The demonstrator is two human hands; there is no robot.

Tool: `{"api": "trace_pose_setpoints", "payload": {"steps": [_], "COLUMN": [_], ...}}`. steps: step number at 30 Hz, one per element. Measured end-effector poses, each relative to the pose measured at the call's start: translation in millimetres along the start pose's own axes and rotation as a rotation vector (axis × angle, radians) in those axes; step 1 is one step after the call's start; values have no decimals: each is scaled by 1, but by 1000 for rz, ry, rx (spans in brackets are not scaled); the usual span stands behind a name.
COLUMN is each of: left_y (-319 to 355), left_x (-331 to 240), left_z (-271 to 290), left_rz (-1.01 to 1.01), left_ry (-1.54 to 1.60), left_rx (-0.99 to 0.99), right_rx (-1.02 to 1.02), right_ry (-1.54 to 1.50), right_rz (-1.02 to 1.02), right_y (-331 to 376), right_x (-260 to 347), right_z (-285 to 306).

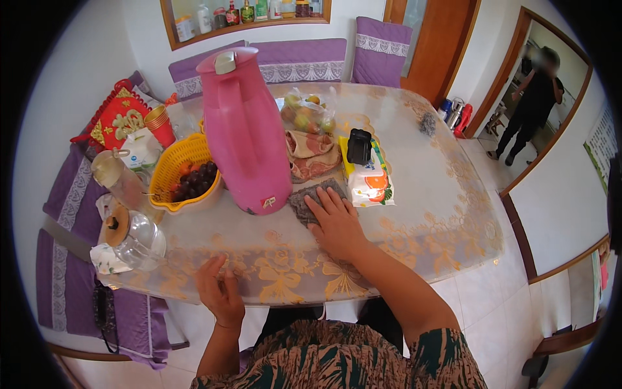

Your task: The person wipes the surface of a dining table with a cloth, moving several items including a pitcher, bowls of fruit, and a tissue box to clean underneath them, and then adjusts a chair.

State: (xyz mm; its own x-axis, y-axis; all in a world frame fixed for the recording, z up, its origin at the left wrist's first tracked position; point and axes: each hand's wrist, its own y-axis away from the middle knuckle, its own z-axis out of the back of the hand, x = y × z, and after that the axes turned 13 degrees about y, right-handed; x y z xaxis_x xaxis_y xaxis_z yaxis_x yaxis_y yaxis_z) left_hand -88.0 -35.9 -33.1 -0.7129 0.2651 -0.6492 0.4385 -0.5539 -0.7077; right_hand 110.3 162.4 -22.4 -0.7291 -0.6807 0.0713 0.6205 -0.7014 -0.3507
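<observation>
My right hand (337, 223) lies flat, fingers spread, pressing a grey cloth (302, 200) onto the table (421, 214), just right of a tall pink thermos jug (243, 129). My left hand (219, 290) rests near the table's front edge with fingers loosely curled, holding nothing. The table has a clear cover over a gold floral pattern.
A yellow basket of dark fruit (184, 175) and a glass teapot (133, 240) stand at the left. A wet-wipe pack (369, 185) with a black object (358, 146) on it, a crumpled cloth (313, 154) and bagged fruit (308, 113) lie behind. Purple chairs surround the table. A person (528, 107) stands in the doorway.
</observation>
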Motion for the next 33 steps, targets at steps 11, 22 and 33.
{"api": "trace_pose_setpoints", "payload": {"steps": [11,22,33], "left_y": [-2,9,20], "left_x": [2,20,30], "left_z": [5,3,-3], "left_rz": [-48,0,36], "left_ry": [-78,-128,-95], "left_rx": [48,22,36], "right_rx": [214,126,-32], "right_ry": [-34,84,430], "right_rz": [253,6,-950], "right_y": [107,147,169], "right_x": [-12,-61,-247], "right_z": [62,82,78]}}
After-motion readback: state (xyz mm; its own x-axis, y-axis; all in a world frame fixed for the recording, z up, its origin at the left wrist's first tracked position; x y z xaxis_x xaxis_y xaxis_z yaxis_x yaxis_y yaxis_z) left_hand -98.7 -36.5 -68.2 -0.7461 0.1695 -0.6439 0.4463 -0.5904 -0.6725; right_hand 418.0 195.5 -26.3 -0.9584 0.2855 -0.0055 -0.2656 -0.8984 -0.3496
